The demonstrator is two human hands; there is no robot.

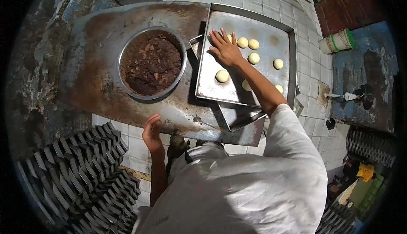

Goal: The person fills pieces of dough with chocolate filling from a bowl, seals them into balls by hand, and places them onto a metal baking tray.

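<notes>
Right hand (226,49) lies flat on steel tray (237,87) among pale round dough balls (253,58).

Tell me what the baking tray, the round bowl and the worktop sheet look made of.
Baking tray: bare metal, likely aluminium or steel; dull grey sheen, greasy marks.
Round bowl: shiny metal, probably stainless; bright rim.
Worktop sheet: sheet metal, likely steel; brown rust-like staining.
Right hand rests on the tray.

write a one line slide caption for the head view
Right hand rests flat on a metal tray of dough balls; left hand touches the table edge beside a bowl.
</notes>
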